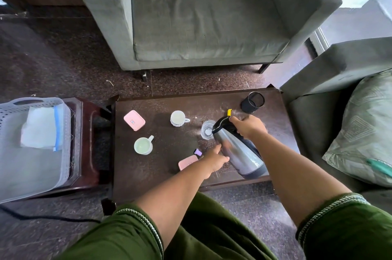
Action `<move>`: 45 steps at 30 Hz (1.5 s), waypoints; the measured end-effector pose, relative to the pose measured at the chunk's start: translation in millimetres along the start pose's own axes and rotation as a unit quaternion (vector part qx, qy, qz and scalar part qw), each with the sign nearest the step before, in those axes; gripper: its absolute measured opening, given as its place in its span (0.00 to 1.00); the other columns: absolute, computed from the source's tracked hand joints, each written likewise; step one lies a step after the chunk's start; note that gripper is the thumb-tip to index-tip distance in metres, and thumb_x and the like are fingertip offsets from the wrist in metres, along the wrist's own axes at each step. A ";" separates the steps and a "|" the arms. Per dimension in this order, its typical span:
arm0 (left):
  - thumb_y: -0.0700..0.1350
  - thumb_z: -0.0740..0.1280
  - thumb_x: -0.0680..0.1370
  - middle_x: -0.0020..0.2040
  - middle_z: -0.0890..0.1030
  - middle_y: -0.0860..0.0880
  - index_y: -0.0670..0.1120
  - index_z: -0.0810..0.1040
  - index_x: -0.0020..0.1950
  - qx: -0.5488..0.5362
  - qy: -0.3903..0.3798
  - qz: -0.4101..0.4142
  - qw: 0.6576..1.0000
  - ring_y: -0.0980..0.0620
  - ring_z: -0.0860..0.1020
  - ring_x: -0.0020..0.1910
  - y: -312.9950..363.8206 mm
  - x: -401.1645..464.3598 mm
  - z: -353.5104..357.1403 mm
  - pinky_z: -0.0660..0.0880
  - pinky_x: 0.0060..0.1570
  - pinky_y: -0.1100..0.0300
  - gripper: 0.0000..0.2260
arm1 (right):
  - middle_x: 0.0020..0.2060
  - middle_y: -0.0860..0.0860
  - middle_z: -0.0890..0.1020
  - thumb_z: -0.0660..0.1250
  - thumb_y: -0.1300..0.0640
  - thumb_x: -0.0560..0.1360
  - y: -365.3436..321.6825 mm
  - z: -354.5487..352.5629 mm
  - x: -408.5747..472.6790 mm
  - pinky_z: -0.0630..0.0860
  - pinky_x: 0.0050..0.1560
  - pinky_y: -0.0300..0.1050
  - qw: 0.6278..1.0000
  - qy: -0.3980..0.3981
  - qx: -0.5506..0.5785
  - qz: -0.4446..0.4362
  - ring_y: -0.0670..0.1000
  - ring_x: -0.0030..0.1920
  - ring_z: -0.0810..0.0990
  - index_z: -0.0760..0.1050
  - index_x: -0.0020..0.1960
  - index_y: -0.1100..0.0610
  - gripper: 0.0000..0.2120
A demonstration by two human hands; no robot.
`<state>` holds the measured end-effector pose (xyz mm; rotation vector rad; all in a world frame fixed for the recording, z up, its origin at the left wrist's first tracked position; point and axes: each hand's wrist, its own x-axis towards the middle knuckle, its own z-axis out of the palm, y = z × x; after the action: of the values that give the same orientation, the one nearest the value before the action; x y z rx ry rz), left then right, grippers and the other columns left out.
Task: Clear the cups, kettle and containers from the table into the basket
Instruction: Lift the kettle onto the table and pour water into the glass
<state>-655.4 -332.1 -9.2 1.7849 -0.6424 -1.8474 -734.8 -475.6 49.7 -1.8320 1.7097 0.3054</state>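
A steel kettle (239, 151) with a black lid and yellow button is tilted above the dark wooden table (148, 174), its top over a clear glass (206, 130). My right hand (248, 127) grips its handle. My left hand (214, 156) presses against its side. On the table stand two white cups, one (179, 118) farther back and one (143, 146) nearer the left edge. Also there are a pink container (134, 120), a second pink container (186, 162) partly under my left hand, a small purple item (198, 152) and a black cup (252, 102). The grey basket (12, 111) sits on a side table at the left.
A folded white cloth (40, 130) lies in the basket. A grey armchair (201, 15) stands beyond the table. Another seat with a patterned cushion (364, 132) is at the right. A black cable (42, 217) runs across the floor at lower left.
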 end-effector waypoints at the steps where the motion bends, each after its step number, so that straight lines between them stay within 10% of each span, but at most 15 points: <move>1: 0.48 0.64 0.78 0.79 0.55 0.48 0.55 0.52 0.79 -0.003 -0.001 0.001 1.000 0.44 0.58 0.77 -0.8 -0.6 0.2 0.63 0.72 0.43 0.32 | 0.35 0.51 0.84 0.58 0.31 0.67 -0.1 0.6 -0.3 0.80 0.43 0.46 1.000 -0.001 0.000 0.000 0.52 0.34 0.83 0.79 0.38 0.56 0.28; 45: 0.47 0.64 0.79 0.78 0.59 0.47 0.53 0.52 0.79 -0.099 0.124 0.055 0.986 0.44 0.65 0.73 -11.1 1.8 57.6 0.67 0.70 0.46 0.32 | 0.16 0.48 0.76 0.59 0.35 0.66 16.8 -3.4 -1.9 0.69 0.29 0.40 0.996 0.008 0.028 -0.084 0.51 0.19 0.75 0.76 0.28 0.57 0.26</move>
<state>-713.3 -324.8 -15.6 1.7712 -0.4362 -1.5263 -752.0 -475.7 48.9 -1.9267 1.5480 0.1726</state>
